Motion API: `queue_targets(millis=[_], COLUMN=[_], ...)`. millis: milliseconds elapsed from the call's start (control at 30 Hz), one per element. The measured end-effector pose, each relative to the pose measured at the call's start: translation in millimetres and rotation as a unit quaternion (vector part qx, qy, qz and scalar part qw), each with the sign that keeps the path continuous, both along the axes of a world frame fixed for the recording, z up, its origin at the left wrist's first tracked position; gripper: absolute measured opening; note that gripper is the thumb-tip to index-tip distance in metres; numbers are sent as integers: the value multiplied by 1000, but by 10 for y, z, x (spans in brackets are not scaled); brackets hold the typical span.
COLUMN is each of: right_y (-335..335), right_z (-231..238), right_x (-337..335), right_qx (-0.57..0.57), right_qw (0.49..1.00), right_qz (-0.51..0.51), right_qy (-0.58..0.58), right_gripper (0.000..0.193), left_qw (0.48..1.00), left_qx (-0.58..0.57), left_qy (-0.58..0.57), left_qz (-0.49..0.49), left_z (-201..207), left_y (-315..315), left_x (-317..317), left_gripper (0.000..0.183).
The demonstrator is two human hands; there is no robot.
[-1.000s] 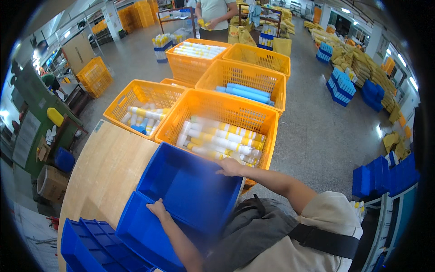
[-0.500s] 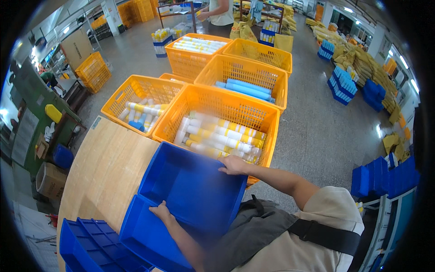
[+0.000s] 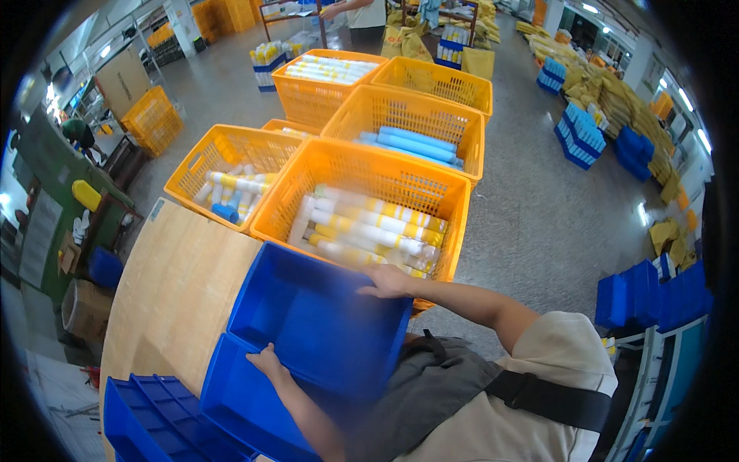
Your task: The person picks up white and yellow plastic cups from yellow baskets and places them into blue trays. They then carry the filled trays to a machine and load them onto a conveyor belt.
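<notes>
A: Where is the blue bin (image 3: 319,323)?
B: At 6 o'clock on the wooden table (image 3: 173,292); left hand (image 3: 265,360) and right hand (image 3: 385,281) grasp its rims.
A: The risk?
B: It is tilted, so it can slip onto the lower bin (image 3: 246,404)

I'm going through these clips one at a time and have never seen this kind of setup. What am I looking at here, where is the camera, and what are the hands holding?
There is no machine: a person wears a wide fisheye camera on the head, looking down at their own arms, so straight edges bend.

The left hand grips the near edge of an empty blue bin; the right hand grips its far rim. It sits tilted in another blue bin on a wooden table. More blue bins stand at the lower left.

Beyond the table are orange baskets: the nearest orange basket holds white and yellow tubes. Another person stands far back.
</notes>
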State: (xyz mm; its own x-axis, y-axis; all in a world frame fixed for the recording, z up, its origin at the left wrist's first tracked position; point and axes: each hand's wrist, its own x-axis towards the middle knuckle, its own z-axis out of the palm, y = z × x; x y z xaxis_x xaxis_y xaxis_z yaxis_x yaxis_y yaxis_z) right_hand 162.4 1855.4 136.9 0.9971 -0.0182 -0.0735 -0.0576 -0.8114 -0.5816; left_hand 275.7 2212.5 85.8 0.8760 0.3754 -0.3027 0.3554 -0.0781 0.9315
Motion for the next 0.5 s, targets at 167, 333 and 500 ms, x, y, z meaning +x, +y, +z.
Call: queue_targets(millis=[167, 333, 500], right_y=[-203, -829, -1262], right_z=[-366, -1217, -2670], right_x=[90, 203, -23], right_qx=[276, 83, -25], right_qw=[959, 983, 925], right_qz=[-69, -161, -77], right_qy=[-23, 35, 371], right_gripper=[52, 58, 73], left_qw=[999, 993, 993], left_qx=[-11, -1, 109], left_qy=[-16, -109, 15], left_qz=[-29, -40, 54], left_z=[-210, -148, -7], left_y=[117, 86, 13], left_x=[54, 24, -47], left_gripper=[55, 72, 77])
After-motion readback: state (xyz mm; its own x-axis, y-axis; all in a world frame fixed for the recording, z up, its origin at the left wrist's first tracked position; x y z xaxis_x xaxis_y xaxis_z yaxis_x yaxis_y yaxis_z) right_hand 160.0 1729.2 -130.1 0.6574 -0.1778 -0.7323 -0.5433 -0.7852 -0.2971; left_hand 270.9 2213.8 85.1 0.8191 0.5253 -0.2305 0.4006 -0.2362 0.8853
